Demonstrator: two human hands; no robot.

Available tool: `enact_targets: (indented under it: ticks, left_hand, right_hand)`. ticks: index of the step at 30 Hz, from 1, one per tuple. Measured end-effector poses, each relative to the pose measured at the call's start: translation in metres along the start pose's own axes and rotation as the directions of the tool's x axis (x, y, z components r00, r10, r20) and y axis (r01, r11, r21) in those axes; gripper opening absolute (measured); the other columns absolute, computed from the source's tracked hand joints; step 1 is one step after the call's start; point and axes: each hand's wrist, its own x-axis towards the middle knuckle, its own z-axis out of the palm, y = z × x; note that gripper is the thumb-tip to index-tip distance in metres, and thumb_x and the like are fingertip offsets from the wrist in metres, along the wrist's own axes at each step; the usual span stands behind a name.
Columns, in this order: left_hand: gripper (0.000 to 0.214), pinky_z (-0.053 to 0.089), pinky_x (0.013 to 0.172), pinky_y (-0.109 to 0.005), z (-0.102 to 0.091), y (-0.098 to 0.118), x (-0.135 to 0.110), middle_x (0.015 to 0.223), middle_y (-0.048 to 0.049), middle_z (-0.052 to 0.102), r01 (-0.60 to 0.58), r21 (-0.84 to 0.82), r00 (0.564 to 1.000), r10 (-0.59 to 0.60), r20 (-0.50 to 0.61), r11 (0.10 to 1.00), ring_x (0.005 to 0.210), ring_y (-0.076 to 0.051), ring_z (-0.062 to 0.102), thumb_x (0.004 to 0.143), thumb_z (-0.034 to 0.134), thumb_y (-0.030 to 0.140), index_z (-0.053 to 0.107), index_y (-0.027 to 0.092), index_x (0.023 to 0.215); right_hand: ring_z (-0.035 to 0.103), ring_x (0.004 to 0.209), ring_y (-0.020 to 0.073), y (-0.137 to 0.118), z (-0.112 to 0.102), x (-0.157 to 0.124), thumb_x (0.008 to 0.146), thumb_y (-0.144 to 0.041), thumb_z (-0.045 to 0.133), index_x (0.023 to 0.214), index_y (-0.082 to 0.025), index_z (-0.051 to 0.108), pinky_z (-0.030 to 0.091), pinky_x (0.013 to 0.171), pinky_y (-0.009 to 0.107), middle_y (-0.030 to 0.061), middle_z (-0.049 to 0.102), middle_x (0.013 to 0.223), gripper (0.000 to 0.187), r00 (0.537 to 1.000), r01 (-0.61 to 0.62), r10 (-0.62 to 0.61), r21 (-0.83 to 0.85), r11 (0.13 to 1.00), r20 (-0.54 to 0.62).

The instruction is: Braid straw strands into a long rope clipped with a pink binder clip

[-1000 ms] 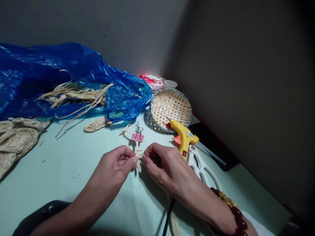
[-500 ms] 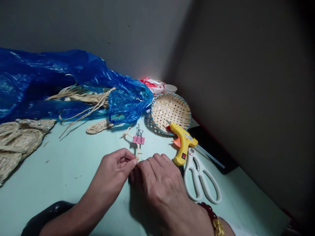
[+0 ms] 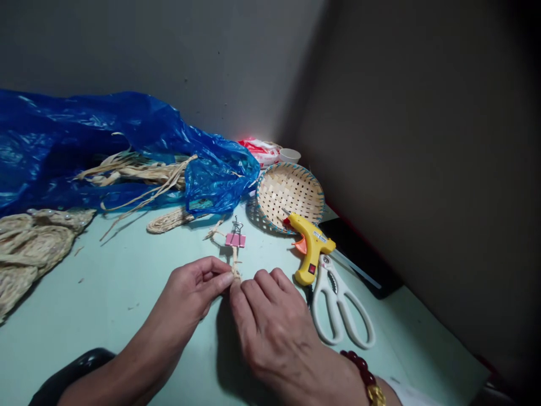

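Both hands, left (image 3: 192, 290) and right (image 3: 270, 324), fingertips pinching straw braid (image 3: 235, 265) between them, below pink clip (image 3: 235, 239).

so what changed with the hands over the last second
The right hand rolled palm-down and slid in over the straw braid, covering the lower part it had pinched from the side. The left hand kept its pinch on the braid. The pink clip, glue gun, scissors and basket stayed put.
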Motion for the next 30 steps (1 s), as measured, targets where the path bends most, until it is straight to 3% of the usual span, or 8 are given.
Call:
enact_targets:
  ticks: [4,7,10,13,19,25,27,30]
  left_hand:
    - [0.021,0.017,0.041,-0.021,0.0,0.003,0.0,0.051,0.0081,0.049,-0.034,-0.023,0.999,0.034,0.018,0.999,0.044,-0.005,0.028,0.071,0.069,0.035,0.063,0.016,0.073]
    - [0.019,0.019,0.042,-0.022,0.0,0.004,0.0,0.055,0.0045,0.059,-0.04,0.007,0.999,0.04,0.031,0.999,0.045,-0.006,0.031,0.075,0.067,0.034,0.064,0.016,0.075]
    - [0.016,0.02,0.043,-0.022,0.0,0.005,-0.001,0.056,0.0051,0.059,-0.033,-0.003,0.999,0.033,0.037,0.999,0.046,-0.006,0.033,0.075,0.068,0.032,0.064,0.016,0.078]
    - [0.016,0.022,0.044,-0.022,0.0,0.006,-0.001,0.058,0.0058,0.058,-0.036,-0.035,0.998,0.037,0.047,0.999,0.047,-0.006,0.036,0.073,0.069,0.031,0.062,0.017,0.077]
    - [0.016,0.037,0.054,-0.021,-0.001,0.007,0.001,0.064,0.0036,0.06,-0.082,0.002,0.995,0.082,0.058,0.997,0.061,-0.011,0.051,0.073,0.07,0.03,0.062,0.018,0.078]
    - [0.024,0.018,0.042,-0.02,-0.004,0.009,0.001,0.057,0.0075,0.05,-0.008,0.01,0.999,0.008,0.048,1.0,0.046,-0.006,0.03,0.073,0.072,0.036,0.06,0.018,0.084]
    - [0.024,0.013,0.043,-0.022,-0.006,0.009,0.002,0.056,0.0086,0.044,0.012,-0.004,0.997,-0.012,0.082,1.0,0.045,-0.005,0.024,0.076,0.07,0.037,0.059,0.018,0.085]
    - [0.023,0.01,0.044,-0.023,-0.008,0.009,0.003,0.056,0.0092,0.039,0.033,-0.019,0.99,-0.03,0.139,0.999,0.046,-0.005,0.02,0.076,0.07,0.036,0.059,0.017,0.084]
  right_hand:
    - [0.054,0.075,0.0185,0.016,-0.019,0.006,0.093,-0.021,0.048,0.089,-0.015,0.068,0.04,0.072,0.034,0.0052,0.064,0.08,0.021,0.956,-0.274,0.216,0.343,0.899,0.197]
    - [0.06,0.082,0.015,0.029,-0.025,0.013,0.093,-0.026,0.054,0.097,-0.019,0.068,0.043,0.076,0.028,0.0029,0.069,0.09,0.017,0.875,-0.483,0.375,0.515,0.708,0.306]
    - [0.058,0.071,0.0135,0.033,-0.021,0.017,0.092,-0.035,0.056,0.094,-0.018,0.067,0.042,0.064,0.024,0.0012,0.068,0.079,0.02,0.777,-0.624,0.373,0.545,0.559,0.507]
    - [0.054,0.064,0.0121,0.031,-0.013,0.017,0.094,-0.035,0.053,0.084,-0.017,0.064,0.037,0.056,0.022,0.0001,0.064,0.07,0.024,0.738,-0.666,0.299,0.582,0.467,0.605]
    - [0.061,0.075,0.0149,0.036,-0.002,0.012,0.092,-0.033,0.055,0.09,-0.016,0.067,0.042,0.066,0.024,0.0036,0.069,0.082,0.021,0.718,-0.695,0.266,0.676,0.243,0.643]
    - [0.062,0.073,0.0151,0.042,0.002,0.015,0.084,-0.027,0.062,0.103,-0.015,0.067,0.046,0.071,0.027,0.0035,0.068,0.077,0.023,0.649,-0.72,0.26,0.688,-0.093,0.715]
    - [0.06,0.071,0.0141,0.044,0.0,0.017,0.085,-0.025,0.061,0.105,-0.014,0.067,0.045,0.069,0.026,0.0034,0.067,0.077,0.024,0.64,-0.736,0.262,0.674,-0.059,0.722]
    - [0.058,0.07,0.0131,0.048,-0.007,0.018,0.087,-0.025,0.058,0.101,-0.015,0.066,0.041,0.064,0.024,0.0023,0.067,0.078,0.019,0.687,-0.725,0.295,0.653,0.217,0.664]
